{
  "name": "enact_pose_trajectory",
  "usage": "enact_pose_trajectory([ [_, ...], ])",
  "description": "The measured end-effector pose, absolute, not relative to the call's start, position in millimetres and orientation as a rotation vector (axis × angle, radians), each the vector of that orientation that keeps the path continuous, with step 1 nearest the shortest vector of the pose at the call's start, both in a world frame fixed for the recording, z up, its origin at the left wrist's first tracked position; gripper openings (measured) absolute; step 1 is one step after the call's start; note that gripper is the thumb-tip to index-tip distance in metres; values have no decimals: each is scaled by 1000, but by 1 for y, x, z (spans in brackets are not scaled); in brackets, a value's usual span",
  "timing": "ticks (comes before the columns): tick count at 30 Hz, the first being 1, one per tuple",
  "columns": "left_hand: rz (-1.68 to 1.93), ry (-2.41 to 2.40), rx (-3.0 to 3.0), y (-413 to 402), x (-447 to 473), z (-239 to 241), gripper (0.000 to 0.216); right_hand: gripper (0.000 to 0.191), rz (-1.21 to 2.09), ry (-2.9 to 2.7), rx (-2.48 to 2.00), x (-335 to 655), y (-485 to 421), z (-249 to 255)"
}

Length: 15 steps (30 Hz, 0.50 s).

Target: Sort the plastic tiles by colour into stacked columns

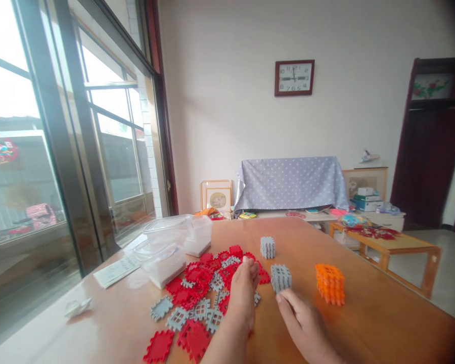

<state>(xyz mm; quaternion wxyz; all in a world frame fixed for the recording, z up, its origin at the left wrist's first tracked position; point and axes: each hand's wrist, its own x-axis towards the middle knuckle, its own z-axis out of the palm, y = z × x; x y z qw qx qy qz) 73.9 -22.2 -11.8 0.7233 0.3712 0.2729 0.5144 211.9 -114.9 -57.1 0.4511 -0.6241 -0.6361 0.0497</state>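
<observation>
Here's the right grip (301,318), low over the table (387,323), its thumb and finger right up against the near edge of a grey stack (279,277)! Contact, yes, but clenched on it or merely touching? Can't tell from here. That stack sits directly beyond those fingertips, notched edges showing all the way along.

Across to the left grip (244,285): fingers loosely curled, palm side turned toward its partner, and whatever may be inside is hidden, so no call on whether it's grasping or released. It's up by the loose heap, red tiles (194,339) and grey tiles (177,318) spilling out to its left and beyond it, some overlapping, some of the grey ones with window-like openings.

Beyond the right grip and a touch left, a second grey stack (267,247), apart from the first. Out to that grip's right, a bright orange stack (329,284), standing alone! Farther left and beyond the left grip, clear plastic containers (198,236), a sheet of paper (116,271) beside them, and a crumpled white scrap (78,307) well out left.
</observation>
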Motion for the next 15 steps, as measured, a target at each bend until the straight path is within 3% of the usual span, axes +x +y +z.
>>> enact_pose_trajectory([
  [8,1430,693,868,11,8,28,51,35,129,-1834,-1531,190,-115,-45],
  [15,1518,984,1230,40,-26,1,44,25,260,-1995,-1658,164,-93,-24],
])
